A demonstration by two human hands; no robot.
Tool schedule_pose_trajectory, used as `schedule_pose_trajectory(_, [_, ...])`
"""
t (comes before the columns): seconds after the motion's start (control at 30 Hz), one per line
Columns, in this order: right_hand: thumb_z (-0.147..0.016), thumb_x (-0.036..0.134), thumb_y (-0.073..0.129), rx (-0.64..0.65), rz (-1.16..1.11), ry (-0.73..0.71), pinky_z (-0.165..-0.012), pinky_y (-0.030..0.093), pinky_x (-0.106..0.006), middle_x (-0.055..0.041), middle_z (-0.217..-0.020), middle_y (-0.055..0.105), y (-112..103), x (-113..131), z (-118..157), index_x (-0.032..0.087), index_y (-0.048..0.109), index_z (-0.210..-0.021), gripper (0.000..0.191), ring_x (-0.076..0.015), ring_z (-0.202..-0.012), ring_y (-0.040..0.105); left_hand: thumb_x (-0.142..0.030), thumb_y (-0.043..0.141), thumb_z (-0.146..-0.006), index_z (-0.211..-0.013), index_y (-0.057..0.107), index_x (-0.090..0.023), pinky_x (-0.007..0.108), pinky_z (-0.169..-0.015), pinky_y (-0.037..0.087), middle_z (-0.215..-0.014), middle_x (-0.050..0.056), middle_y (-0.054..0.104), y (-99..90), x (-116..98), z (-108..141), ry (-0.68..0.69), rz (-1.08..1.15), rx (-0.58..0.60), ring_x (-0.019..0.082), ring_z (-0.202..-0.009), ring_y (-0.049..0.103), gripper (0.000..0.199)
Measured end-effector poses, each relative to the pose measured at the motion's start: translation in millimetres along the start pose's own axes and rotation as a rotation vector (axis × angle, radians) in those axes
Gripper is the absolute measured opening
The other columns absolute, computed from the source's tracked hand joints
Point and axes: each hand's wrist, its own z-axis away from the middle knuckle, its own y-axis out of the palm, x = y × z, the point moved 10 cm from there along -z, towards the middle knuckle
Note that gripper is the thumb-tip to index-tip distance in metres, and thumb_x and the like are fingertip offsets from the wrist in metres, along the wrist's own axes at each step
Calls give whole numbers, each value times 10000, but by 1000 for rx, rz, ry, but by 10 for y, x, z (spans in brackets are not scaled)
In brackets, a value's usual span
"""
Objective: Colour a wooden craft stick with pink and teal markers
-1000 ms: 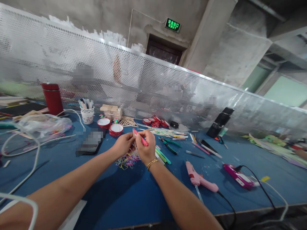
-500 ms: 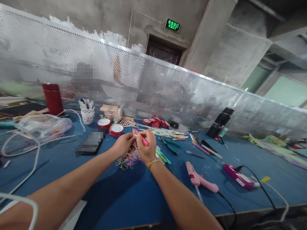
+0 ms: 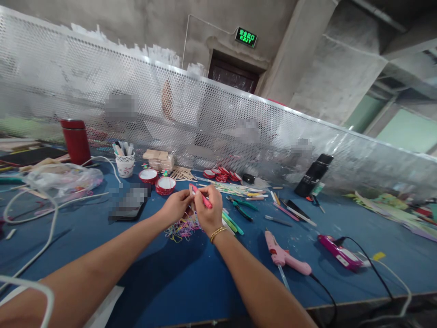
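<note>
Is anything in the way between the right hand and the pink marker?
Nothing visible: the right hand grips the pink marker directly. The left hand is beside the marker's far end, and the colored bands lie on the table below, not between.

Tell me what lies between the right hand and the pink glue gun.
In the head view, green markers lie beside the right hand; past them, blue tabletop shows up to the pink glue gun.

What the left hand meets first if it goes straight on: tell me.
Probably the right hand, with the pink marker it holds, close ahead of the left hand; depth between them is unclear.
</note>
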Motion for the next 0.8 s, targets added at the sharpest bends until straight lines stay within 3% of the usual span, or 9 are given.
schedule_pose_trajectory(0.8, [-880, 295, 514, 8, 6, -8, -834, 402, -346, -13, -786, 639, 3, 45, 4, 208, 564, -815, 120, -174, -750, 564, -504, 601, -779, -682, 487, -193, 191, -388, 368, -482, -26, 525, -7, 71, -38, 22, -29, 12, 107, -420, 507, 344])
